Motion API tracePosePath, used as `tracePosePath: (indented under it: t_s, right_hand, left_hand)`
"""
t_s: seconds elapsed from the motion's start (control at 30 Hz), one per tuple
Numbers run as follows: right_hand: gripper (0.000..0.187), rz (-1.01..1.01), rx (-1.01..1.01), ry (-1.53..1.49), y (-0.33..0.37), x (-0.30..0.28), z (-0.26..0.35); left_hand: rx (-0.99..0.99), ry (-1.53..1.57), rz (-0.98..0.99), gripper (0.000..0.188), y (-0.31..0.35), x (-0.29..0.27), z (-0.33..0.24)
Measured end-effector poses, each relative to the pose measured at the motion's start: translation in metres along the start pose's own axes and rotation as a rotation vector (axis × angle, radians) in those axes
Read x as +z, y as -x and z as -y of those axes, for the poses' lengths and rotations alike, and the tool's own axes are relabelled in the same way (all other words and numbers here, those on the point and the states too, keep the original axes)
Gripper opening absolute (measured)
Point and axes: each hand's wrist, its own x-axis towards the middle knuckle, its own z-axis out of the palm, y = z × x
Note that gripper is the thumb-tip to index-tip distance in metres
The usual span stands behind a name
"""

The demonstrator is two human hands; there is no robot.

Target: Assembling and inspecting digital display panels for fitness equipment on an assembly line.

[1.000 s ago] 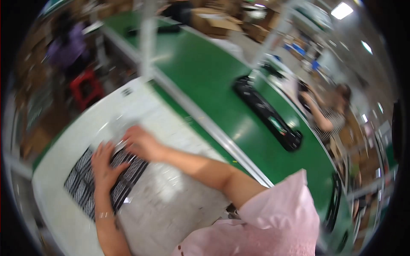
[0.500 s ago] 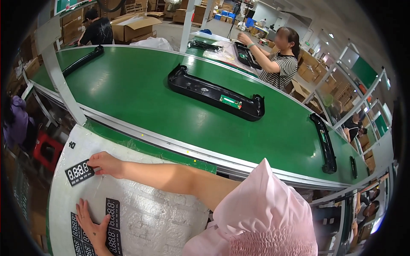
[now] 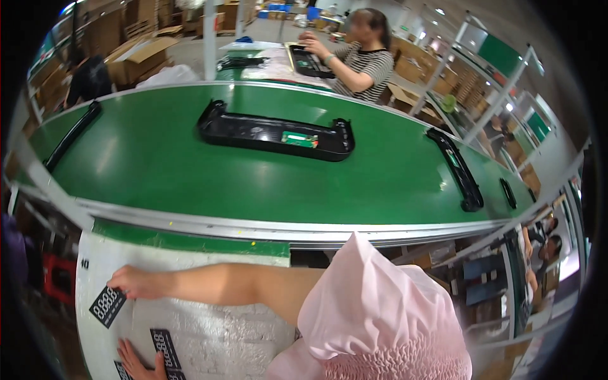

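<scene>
My right hand (image 3: 136,282) reaches across from the pink sleeve (image 3: 373,304) and pinches the corner of a black digit display panel (image 3: 106,308). That panel is tilted, over the left part of a white work surface (image 3: 215,316). Below it, my left hand (image 3: 138,366) lies with fingers spread, at the lower edge of the view. Beside its thumb is another black display panel (image 3: 164,347) with white digit segments. More such panels sit partly under or next to the left hand, cut off by the lower edge.
A small black piece (image 3: 84,263) lies near the surface's far left corner. Beyond a metal rail runs a green conveyor belt (image 3: 253,183), carrying a long black housing (image 3: 272,136) with a green circuit board and other black housings (image 3: 457,170). Across it, a person (image 3: 364,60) handles another housing.
The whole view has shifted, so the belt and housings appear farther left and the left hand lower. The panel in my right hand is tilted more steeply; the grip stays.
</scene>
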Motion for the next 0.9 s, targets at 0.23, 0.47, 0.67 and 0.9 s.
tracePosePath:
  t_s: [0.23, 0.47, 0.67, 0.9]
  right_hand:
    - [0.012, 0.053, 0.105, -0.227, -0.002, 0.007, 0.006]
    - [0.018, 0.025, 0.139, -0.203, -0.011, 0.012, -0.005]
    - [0.015, 0.025, 0.128, -0.151, -0.006, 0.004, 0.002]
    - [0.017, 0.143, 0.191, -0.214, -0.008, 0.004, 0.002]
  left_hand:
    - [0.009, 0.109, 0.054, 0.078, -0.002, -0.004, -0.007]
    - [-0.077, 0.099, 0.108, 0.087, -0.002, -0.001, 0.001]
    - [-0.021, 0.124, 0.071, 0.09, -0.006, 0.01, -0.002]
    - [0.037, 0.056, -0.016, 0.085, 0.002, 0.04, 0.039]
